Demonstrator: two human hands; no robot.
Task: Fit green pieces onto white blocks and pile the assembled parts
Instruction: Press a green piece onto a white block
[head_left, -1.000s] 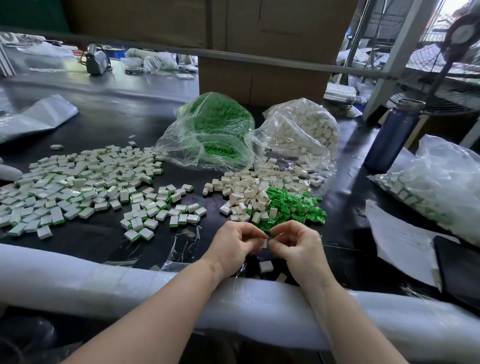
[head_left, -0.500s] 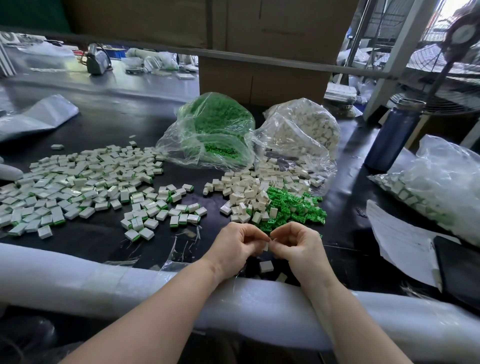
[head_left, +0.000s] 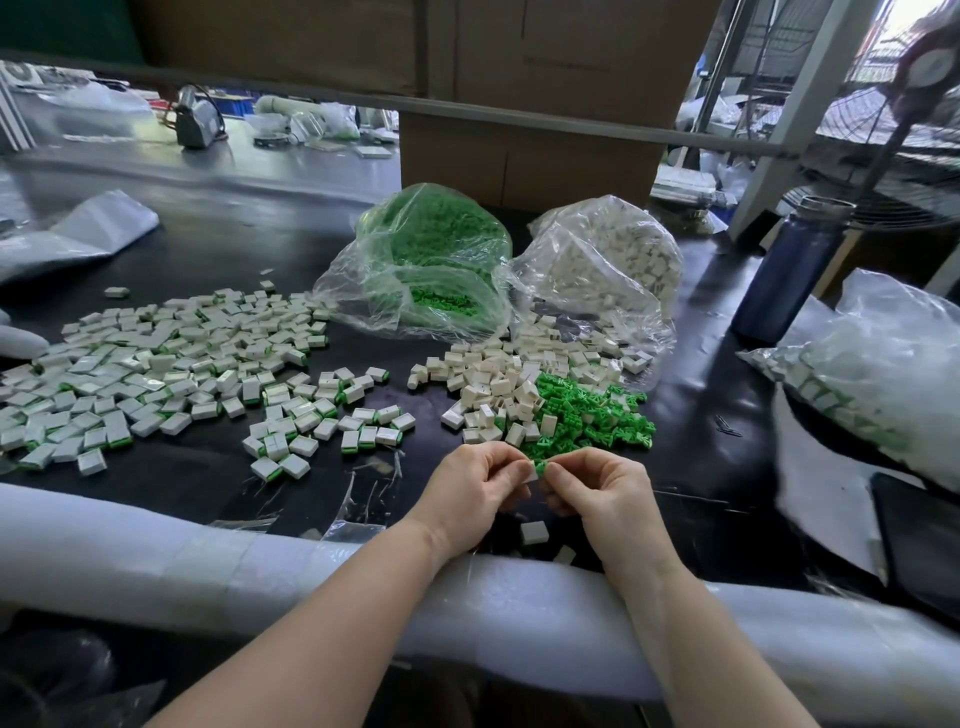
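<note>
Little has moved: left hand (head_left: 475, 491) and right hand (head_left: 597, 493) are kept together over the bench (head_left: 208, 467), fingers curled, pinching a white block (head_left: 530, 474) and green piece (head_left: 541, 467).

White block (head_left: 530, 474) mostly hidden btwn fingertips (head_left: 511, 464) — grip prob. pinching; fan (head_left: 930, 62) cut off.

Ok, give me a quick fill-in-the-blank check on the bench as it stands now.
1. The left hand and right hand pinch a white block with a ____ piece at their fingertips.
2. The assembled parts lie to the ____ of the hands.
3. The loose green pieces lie right of the loose ____ blocks.
4. The blue bottle stands ____.

Missing: green; left; white; upright
</note>
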